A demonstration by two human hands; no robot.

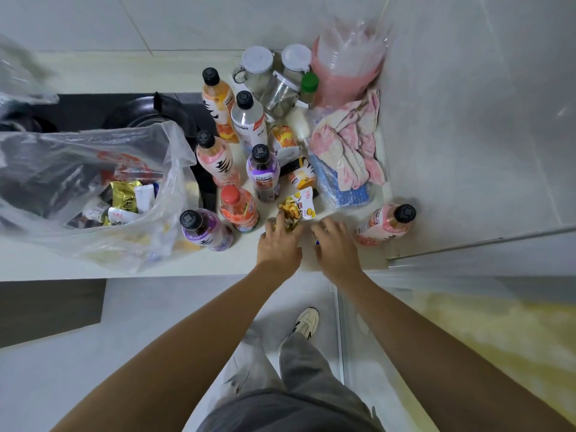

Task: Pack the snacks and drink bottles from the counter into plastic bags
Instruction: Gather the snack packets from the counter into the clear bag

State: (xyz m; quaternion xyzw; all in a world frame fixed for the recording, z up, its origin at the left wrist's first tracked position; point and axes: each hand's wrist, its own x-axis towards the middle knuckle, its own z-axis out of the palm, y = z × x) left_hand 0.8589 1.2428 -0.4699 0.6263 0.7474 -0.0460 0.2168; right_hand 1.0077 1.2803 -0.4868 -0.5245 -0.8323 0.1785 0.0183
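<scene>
A clear plastic bag (93, 182) gapes open on the counter's left, with snack packets inside. Several drink bottles stand in the middle, among them a purple-label bottle (205, 230) and a red-capped juice bottle (238, 208). A pink bottle (386, 224) stands alone at the right wall. My left hand (279, 241) grips a yellow snack packet (296, 208) near the front edge. My right hand (335, 244) lies next to it, fingers curled over a small item with a blue edge that is mostly hidden. More yellow snack packets (300, 177) lie behind the bottles.
A black wok (137, 115) sits on the stove behind the bag. Jars (258, 65), a pink bag of cups (346, 67), a pink cloth (349, 145) and a blue sponge pack (346, 191) fill the back right corner. A tiled wall bounds the right side.
</scene>
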